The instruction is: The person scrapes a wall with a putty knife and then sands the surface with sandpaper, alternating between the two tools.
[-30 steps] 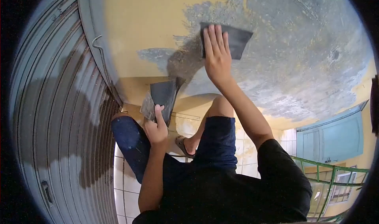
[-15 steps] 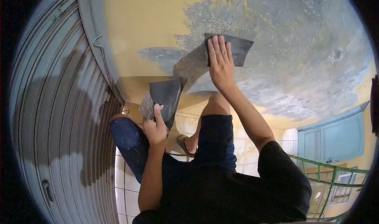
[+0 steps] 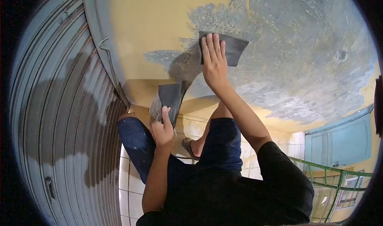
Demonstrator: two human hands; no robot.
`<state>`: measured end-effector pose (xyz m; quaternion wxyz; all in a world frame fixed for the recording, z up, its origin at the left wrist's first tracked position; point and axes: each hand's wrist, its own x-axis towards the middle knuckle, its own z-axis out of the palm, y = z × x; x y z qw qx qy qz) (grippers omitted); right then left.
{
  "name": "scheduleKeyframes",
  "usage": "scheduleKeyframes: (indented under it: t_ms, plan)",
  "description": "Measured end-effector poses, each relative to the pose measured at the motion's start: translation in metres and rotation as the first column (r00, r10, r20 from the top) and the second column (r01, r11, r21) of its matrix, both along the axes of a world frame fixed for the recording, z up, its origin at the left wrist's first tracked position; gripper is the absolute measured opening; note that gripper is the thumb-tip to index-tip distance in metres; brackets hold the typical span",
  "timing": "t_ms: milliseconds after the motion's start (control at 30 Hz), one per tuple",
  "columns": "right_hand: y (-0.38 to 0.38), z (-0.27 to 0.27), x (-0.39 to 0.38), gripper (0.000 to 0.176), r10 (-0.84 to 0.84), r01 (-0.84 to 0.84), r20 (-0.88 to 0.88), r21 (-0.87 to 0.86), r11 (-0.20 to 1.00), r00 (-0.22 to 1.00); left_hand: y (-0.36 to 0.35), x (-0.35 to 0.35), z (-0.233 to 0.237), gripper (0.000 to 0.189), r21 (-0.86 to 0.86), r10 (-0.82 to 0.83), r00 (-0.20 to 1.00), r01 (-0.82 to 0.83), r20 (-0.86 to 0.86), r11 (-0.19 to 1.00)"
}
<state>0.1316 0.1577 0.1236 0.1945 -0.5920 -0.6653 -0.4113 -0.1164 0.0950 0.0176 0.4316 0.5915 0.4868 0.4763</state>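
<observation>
A dark, flat rectangular sheet lies against the patchy grey and yellow wall. My right hand presses on its left part, fingers pointing up and nearly together. Lower and to the left, my left hand grips a second dark sheet with the thumb on top. A crumpled, translucent grey piece shows beside that sheet in the same hand. The fingers beneath are mostly hidden.
A ribbed metal shutter with a wire hook stands at the left. My knees and a sandalled foot are below the wall, over white floor tiles. Green metal railing and a pale blue cabinet are at the right.
My right hand and its sheet have shifted slightly left on the wall. My left hand and its sheet appear a little further right, and the view has shifted slightly.
</observation>
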Motion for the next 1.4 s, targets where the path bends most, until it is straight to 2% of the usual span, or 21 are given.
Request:
scheduleKeyframes:
  t_ms: [200,300,400,567,733,833,867,933,967,1033,1100,1167,1233,1333,1400]
  plan:
    - [0.026,0.036,-0.019,0.054,0.028,-0.025,-0.019,0.142,0.990,0.999,-0.002,-0.003,-0.008,0.040,-0.012,-0.013,0.998,0.014,0.057,1.000]
    - [-0.002,-0.006,0.007,0.054,-0.014,0.014,0.006,0.015,1.000,1.000,0.000,-0.004,-0.007,0.040,-0.016,-0.007,0.999,0.008,0.035,1.000]
    - [-0.013,-0.007,0.013,0.054,-0.029,0.030,0.031,-0.029,0.999,0.999,0.004,-0.003,-0.016,0.040,0.006,0.005,0.999,-0.005,0.052,1.000]
    - [0.026,0.048,-0.014,0.056,0.016,-0.021,0.047,0.111,0.994,0.999,0.000,-0.007,-0.025,0.039,0.000,-0.014,1.000,0.014,-0.025,1.000]
    - [-0.015,-0.004,0.022,0.052,-0.040,0.039,0.051,0.021,0.999,0.998,0.004,-0.007,-0.023,0.039,0.081,0.019,1.000,-0.017,-0.021,0.997]
    - [-0.024,-0.005,0.028,0.052,-0.043,0.044,0.049,-0.019,0.999,0.998,0.005,-0.009,-0.015,0.039,0.030,-0.005,0.997,0.007,-0.072,1.000]
    - [-0.016,0.014,0.018,0.052,-0.051,0.052,0.045,-0.017,0.999,0.998,0.004,-0.009,-0.016,0.039,0.032,-0.002,0.996,0.005,-0.094,0.999]
    - [0.009,0.048,-0.003,0.052,0.023,-0.024,0.017,0.094,0.995,1.000,0.003,-0.008,-0.021,0.038,0.027,-0.009,0.992,0.013,-0.124,1.000]
    - [0.013,0.048,-0.006,0.052,0.011,-0.012,0.011,0.083,0.996,1.000,0.002,-0.006,-0.027,0.037,0.036,-0.020,0.996,0.023,-0.090,0.999]
    - [0.022,0.052,-0.009,0.053,0.009,-0.014,0.031,0.166,0.986,0.999,0.001,-0.003,-0.029,0.036,0.051,-0.029,0.998,0.031,-0.050,0.998]
    - [0.003,0.036,0.006,0.053,-0.014,0.010,0.033,0.128,0.992,0.999,0.002,-0.001,-0.028,0.037,0.129,-0.011,0.997,0.021,-0.072,0.991]
    - [-0.025,0.012,0.027,0.052,-0.068,0.066,0.030,0.067,0.996,0.997,0.001,-0.001,-0.019,0.038,0.074,-0.023,0.996,0.030,-0.091,0.997]
    - [-0.035,0.012,0.031,0.052,-0.084,0.082,0.032,0.052,0.995,0.996,0.001,-0.002,-0.016,0.039,0.029,-0.034,0.993,0.038,-0.116,0.999]
    - [-0.011,0.032,0.011,0.051,-0.083,0.082,0.023,0.072,0.994,0.996,0.003,0.003,-0.026,0.040,0.086,-0.019,0.997,0.026,-0.072,0.996]
    - [0.010,0.050,-0.008,0.051,0.009,-0.007,-0.010,0.142,0.990,1.000,0.002,0.003,-0.034,0.038,0.184,-0.013,0.998,0.025,-0.062,0.983]
